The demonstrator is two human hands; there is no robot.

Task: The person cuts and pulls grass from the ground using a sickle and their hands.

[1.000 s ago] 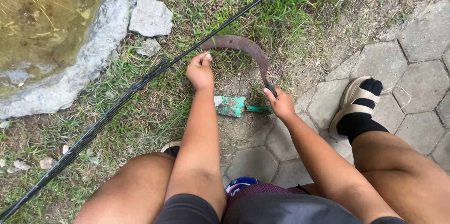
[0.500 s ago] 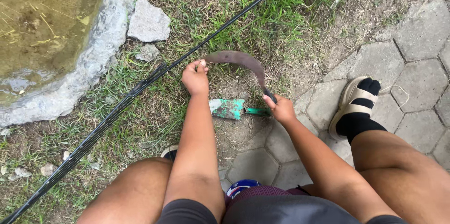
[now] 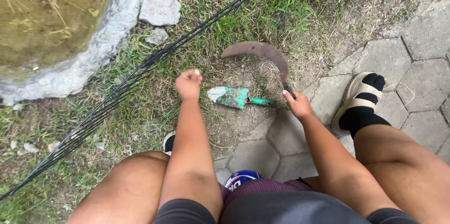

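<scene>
My right hand grips the handle of a rusty curved sickle, whose blade arcs left over thin grass and bare soil. My left hand is closed in a fist just left of the blade tip, near the ground; what it pinches cannot be made out. A green hand trowel lies flat on the dirt between my hands, its handle pointing toward my right hand.
A black cable bundle runs diagonally across the grass. A stone-rimmed pond lies upper left, with loose rocks beside it. Hexagonal pavers cover the right, where my sandalled, black-socked foot rests.
My left hand has pulled back from the sickle blade toward me. The sickle tip has swung slightly away and left, while the trowel stays put.
</scene>
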